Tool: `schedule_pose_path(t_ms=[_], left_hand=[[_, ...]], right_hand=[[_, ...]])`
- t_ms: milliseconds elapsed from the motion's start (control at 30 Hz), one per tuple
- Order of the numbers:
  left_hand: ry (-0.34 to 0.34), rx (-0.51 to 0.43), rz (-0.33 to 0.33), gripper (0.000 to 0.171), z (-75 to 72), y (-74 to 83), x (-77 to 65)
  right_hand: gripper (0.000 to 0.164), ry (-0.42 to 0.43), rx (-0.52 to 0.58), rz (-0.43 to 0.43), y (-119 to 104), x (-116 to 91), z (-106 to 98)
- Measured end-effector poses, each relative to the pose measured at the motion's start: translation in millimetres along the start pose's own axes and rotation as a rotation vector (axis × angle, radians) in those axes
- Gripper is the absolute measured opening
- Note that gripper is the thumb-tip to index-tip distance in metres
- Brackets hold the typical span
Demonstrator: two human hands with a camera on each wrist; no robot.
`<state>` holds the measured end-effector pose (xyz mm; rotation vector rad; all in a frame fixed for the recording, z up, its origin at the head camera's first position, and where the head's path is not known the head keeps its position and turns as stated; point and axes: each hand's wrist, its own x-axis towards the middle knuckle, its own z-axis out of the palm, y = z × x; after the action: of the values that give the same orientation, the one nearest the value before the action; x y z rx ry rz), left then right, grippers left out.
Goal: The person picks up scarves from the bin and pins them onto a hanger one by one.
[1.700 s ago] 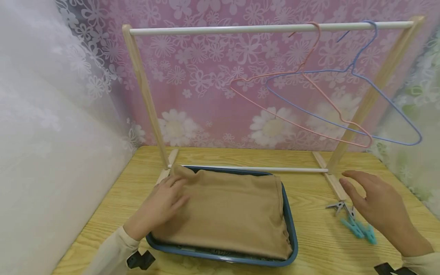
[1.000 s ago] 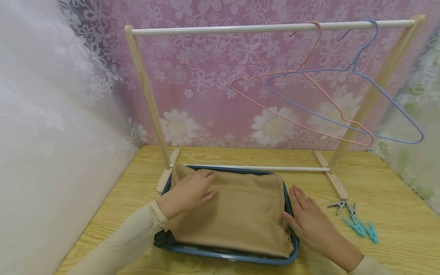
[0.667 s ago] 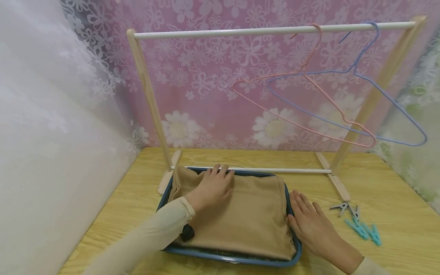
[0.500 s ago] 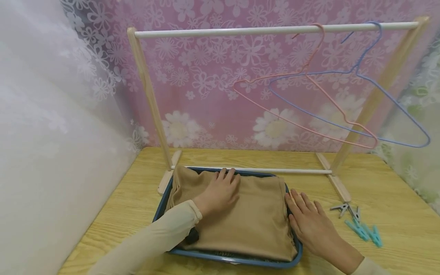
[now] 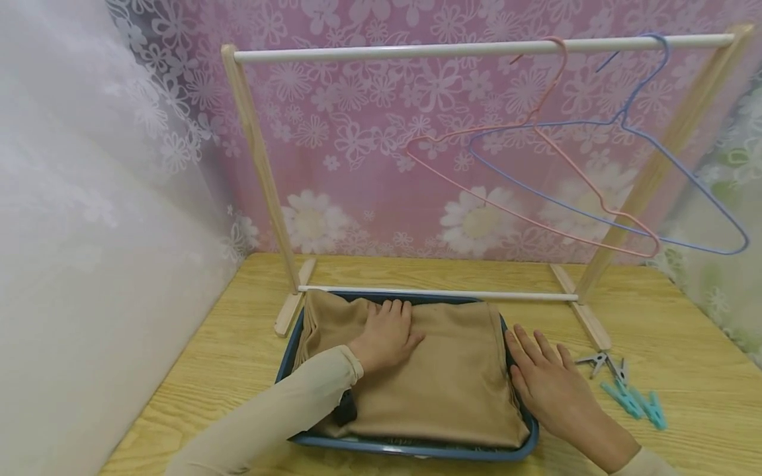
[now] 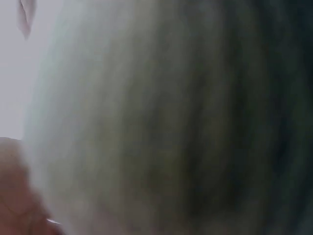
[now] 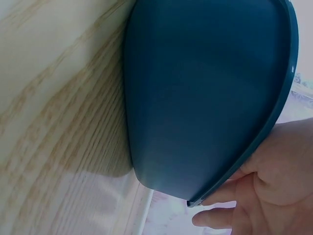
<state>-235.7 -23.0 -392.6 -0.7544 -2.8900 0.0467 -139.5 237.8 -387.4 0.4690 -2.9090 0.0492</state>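
A folded tan cloth (image 5: pixel 449 390) with a satin sheen fills the blue plastic basin (image 5: pixel 411 451) on the table. My left hand (image 5: pixel 387 336) lies palm down on top of it, left of the middle, fingers toward the back edge. At the basin's right rim rests my right hand (image 5: pixel 553 390), its fingers fairly straight and spread. The right wrist view shows that hand (image 7: pixel 266 188) against the rim of the basin (image 7: pixel 205 93), whose outer wall faces the camera. Blurred, striped fabric folds (image 6: pixel 146 117) block most of the left wrist view.
Behind the basin stands a wooden rack with a white top rod (image 5: pixel 387 53). A pink hanger (image 5: pixel 476 196) and a blue hanger (image 5: pixel 684 173) hang on its right half. Grey clips (image 5: pixel 595 362) and turquoise clips (image 5: pixel 625 400) lie right of my right hand.
My left hand has moved right from the cloth's left edge onto its top. The right hand has come left from above the clips to the basin's right rim.
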Motion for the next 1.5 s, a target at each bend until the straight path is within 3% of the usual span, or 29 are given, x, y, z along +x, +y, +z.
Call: schedule_pose_path(t_ms=[233, 500, 733, 967, 1233, 1500], left_hand=[[-0.023, 0.106, 0.007, 0.059, 4.4, 1.3, 3.6], [-0.066, 0.058, 0.05, 0.051, 4.4, 4.7, 3.9], [-0.056, 0.135, 0.033, 0.062, 3.6, 4.8, 2.7], [0.113, 0.064, -0.02, 0.06, 4.0, 6.0, 2.1], [0.239, 0.113, 0.006, 0.042, -7.9, 1.5, 4.8], [0.445, 0.306, 0.076, 0.047, -26.5, 0.8, -1.8]], right_hand=[[0.051, -0.013, 0.002, 0.009, 0, 0, 1], [0.05, -0.01, 0.019, 0.023, -1, 0, 0], [0.05, -0.016, 0.038, 0.032, -1, 1, -2], [0.051, -0.061, 0.067, 0.048, -1, 2, -1], [0.05, -0.063, 0.04, 0.036, 0, 0, -2], [0.049, -0.054, 0.05, 0.017, 2, -2, 1]])
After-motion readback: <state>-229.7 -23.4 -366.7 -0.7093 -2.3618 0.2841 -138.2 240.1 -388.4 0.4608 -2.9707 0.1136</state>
